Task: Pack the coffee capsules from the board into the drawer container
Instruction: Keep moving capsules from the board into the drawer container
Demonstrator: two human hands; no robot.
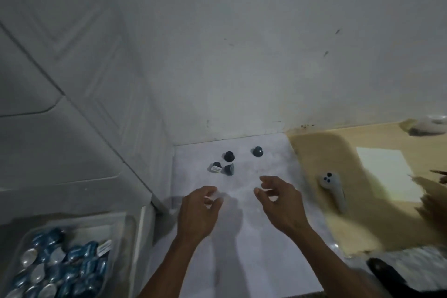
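Near the far left corner of the white board [254, 237] four dark coffee capsules [229, 156] remain, while the drawer container [121, 222] off its near left edge already holds many. The left hand [197, 213] and right hand [280, 203] hover just short of them, fingers loosely curled and holding nothing, so the packing looks mostly done.

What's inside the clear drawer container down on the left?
The drawer container holds a heap of coffee capsules, blue-sided with silver foil faces, some showing white labels. The pile hides the bottom and any lower capsules, and the frame edge cuts off part of it.
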